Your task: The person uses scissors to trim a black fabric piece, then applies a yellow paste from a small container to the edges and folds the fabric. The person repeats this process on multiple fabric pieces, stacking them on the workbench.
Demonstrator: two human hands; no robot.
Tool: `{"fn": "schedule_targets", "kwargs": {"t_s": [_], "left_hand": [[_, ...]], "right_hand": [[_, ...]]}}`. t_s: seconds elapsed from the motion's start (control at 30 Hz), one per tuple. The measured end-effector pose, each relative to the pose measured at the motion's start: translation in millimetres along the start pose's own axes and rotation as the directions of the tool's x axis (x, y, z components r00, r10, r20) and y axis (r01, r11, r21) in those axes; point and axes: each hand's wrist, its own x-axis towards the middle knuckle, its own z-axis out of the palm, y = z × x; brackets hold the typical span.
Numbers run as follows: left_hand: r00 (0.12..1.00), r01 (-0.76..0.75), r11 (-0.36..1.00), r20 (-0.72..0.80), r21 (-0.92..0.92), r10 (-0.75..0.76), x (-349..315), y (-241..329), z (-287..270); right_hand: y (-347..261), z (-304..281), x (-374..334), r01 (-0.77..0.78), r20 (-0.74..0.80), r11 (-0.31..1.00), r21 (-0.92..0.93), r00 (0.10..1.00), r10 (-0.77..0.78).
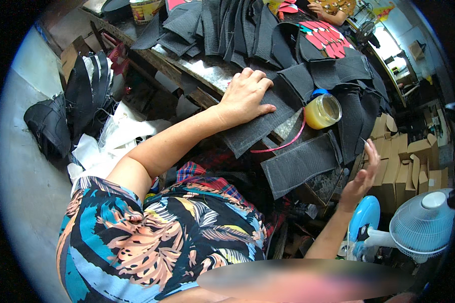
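My left hand (246, 97) lies on a black fabric piece (252, 130) at the table's front edge, its fingers bent over the cloth and the thumb stretched out to the side. To the right, my right hand (361, 174) is raised with its fingers apart and nothing in them. It is beside another stitched black fabric strip (302, 164) that lies at the table corner. Between the hands stands a clear jar (322, 112) of yellowish stuff, a blue object (318, 93) behind it. A thin pink cord (288, 143) curves over the table from the jar.
Stacks of black fabric pieces (227, 30) cover the far table, with red pieces (326, 38) beyond. Another person's hand (322, 12) is at the far side. Cardboard boxes (404, 161) and a blue-and-white fan (421, 222) stand at right; white cloth (116, 134) hangs at left.
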Motion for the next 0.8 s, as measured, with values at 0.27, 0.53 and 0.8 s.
{"fn": "schedule_targets", "kwargs": {"t_s": [0.27, 0.53, 0.8], "left_hand": [[0.993, 0.108, 0.968, 0.074, -0.226, -0.094, 21, -1, -3], [0.904, 0.413, 0.527, 0.405, -0.743, -0.138, 41, -6, -23], [0.982, 0.172, 0.337, 0.188, -0.926, 0.016, 67, 1, -88]], "right_hand": [[14, 53, -58, -0.124, -0.036, 0.975, 0.183, 0.991, 0.132], [11, 53, -56, -0.139, -0.060, 0.978, 0.158, 0.987, 0.150], [13, 55, -57, -0.180, -0.086, 0.969, 0.171, 0.977, 0.197]]}}
